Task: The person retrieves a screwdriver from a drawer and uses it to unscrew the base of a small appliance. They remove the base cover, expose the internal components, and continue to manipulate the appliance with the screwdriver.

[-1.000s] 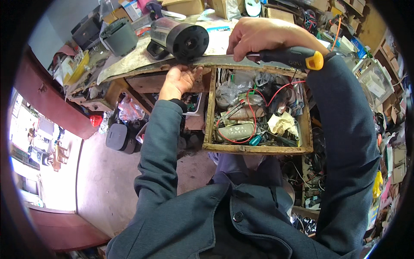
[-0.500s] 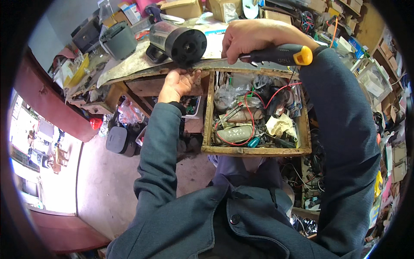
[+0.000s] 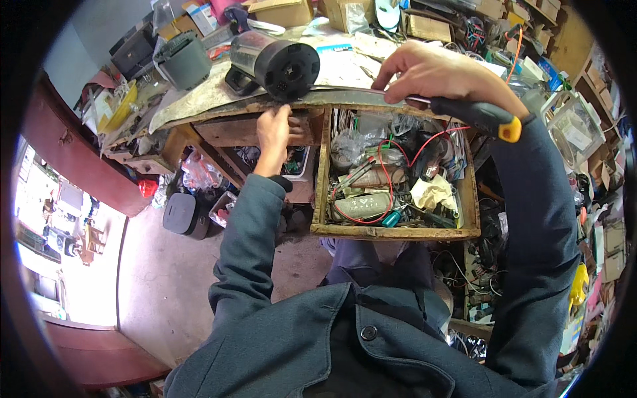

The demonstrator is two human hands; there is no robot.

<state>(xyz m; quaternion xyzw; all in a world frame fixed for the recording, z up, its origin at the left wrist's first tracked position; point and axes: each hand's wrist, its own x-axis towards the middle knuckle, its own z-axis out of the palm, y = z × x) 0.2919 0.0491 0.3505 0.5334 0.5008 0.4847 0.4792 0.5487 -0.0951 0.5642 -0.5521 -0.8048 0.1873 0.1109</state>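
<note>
My right hand (image 3: 434, 76) is closed on a screwdriver (image 3: 478, 113) with a black handle and yellow end, held over the bench edge (image 3: 358, 97) above an open wooden drawer (image 3: 395, 231) of wires, bags and small tools. My left hand (image 3: 273, 136) is open, fingers loosely bent, at the bench edge just below a clear appliance jug (image 3: 249, 54), which lies on its side with its black base toward me. Whether those fingertips touch the jug is hard to tell.
A grey plastic housing (image 3: 182, 63), a yellow basket (image 3: 123, 103) and cardboard boxes (image 3: 279, 11) crowd the bench. Heaped parts and packages (image 3: 577, 132) fill the right side. A black rounded appliance (image 3: 186, 214) stands on the floor (image 3: 159, 285) at left, beside a doorway.
My left hand has lowered and turned, its fingers now pointing up. My right hand and the screwdriver have shifted right and toward me, lower in the picture. The jug stays about where it was.
</note>
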